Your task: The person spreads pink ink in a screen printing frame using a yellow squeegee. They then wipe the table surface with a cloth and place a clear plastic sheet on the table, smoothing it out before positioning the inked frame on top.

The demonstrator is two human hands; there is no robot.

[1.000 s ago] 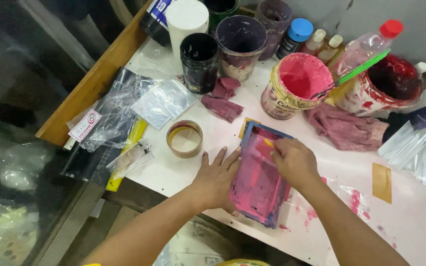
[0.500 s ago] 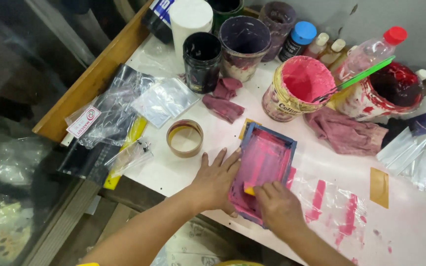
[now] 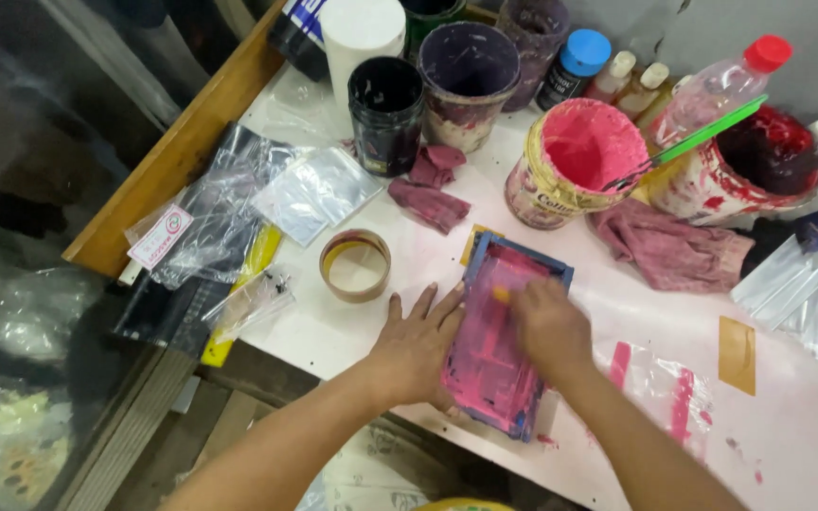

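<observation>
My right hand point(image 3: 549, 326) has slid back up the pink-smeared rectangular screen frame point(image 3: 504, 341) since a moment ago, curled on something small I cannot tell. My left hand point(image 3: 414, 345) lies open and flat, fingers spread, against the frame's left edge on the white tabletop point(image 3: 807, 426). Beyond it: a cardboard tape ring point(image 3: 355, 265).

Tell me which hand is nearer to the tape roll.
Left. The left hand lies flat just below the tape roll, steadying the pink-stained frame; the right hand is farther off, inside the frame.
</observation>
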